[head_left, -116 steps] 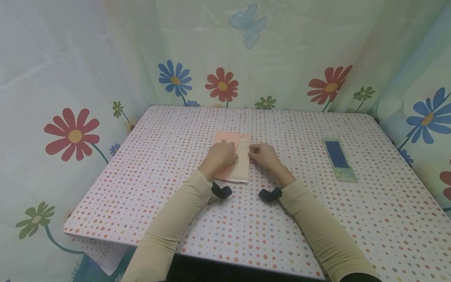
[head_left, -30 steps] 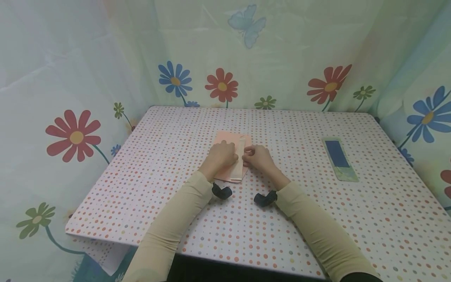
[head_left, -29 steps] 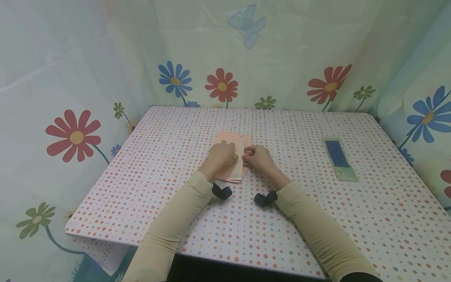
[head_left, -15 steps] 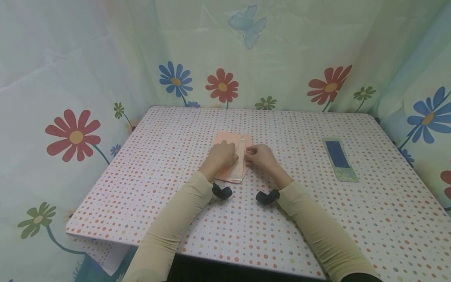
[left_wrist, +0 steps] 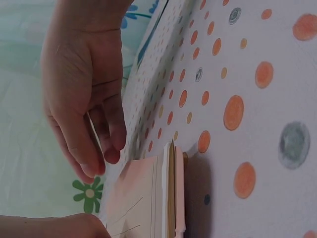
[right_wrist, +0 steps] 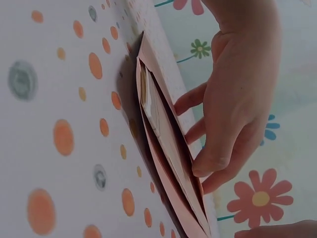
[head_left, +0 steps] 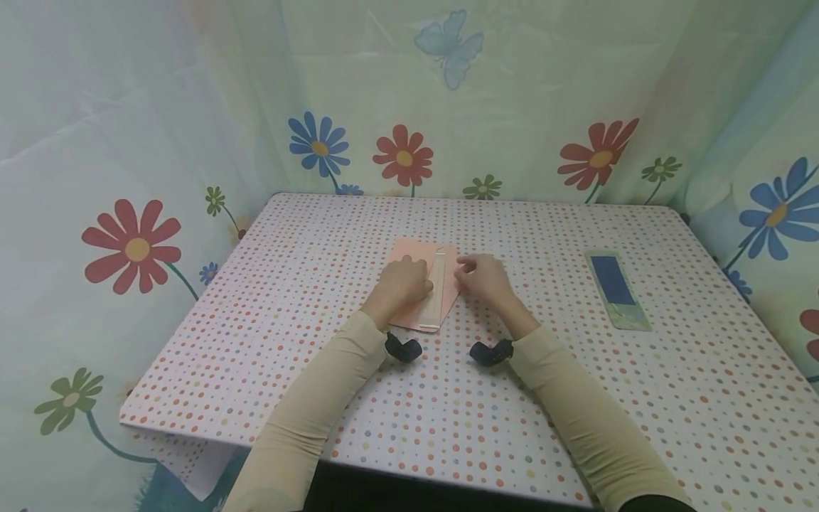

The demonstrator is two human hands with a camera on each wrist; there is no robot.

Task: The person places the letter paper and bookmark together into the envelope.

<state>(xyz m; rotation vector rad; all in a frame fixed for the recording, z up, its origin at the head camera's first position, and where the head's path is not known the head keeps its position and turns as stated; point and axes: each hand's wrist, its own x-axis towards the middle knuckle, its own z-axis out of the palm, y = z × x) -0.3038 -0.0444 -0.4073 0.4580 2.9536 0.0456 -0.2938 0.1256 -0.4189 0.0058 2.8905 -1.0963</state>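
A pink paper booklet (head_left: 412,247) with cream inner layers lies on the dotted table. Down its right part runs a narrow cream strip (head_left: 435,295), with pink showing on either side. My left hand (head_left: 403,279) rests on the booklet's left part, fingers bent. In the right wrist view, the fingertips and thumb of that left hand (right_wrist: 237,104) press on the top pink layer, while the layers gape at the near side. My right hand (head_left: 488,279) is at the booklet's right edge. The left wrist view shows that right hand (left_wrist: 84,89) with loose fingers above the booklet (left_wrist: 138,193).
A flat pale green item (head_left: 623,316) with a dark blue panel lies to the right on the dotted tablecloth (head_left: 288,299). A black wrist mount (head_left: 403,347) sits by each cuff. A flowered curtain (head_left: 512,92) stands behind the table.
The broad cream area seen earlier has narrowed to a strip, uncovering pink on the right. My right hand moved left to the strip, then back right and away. The left hand stayed put.
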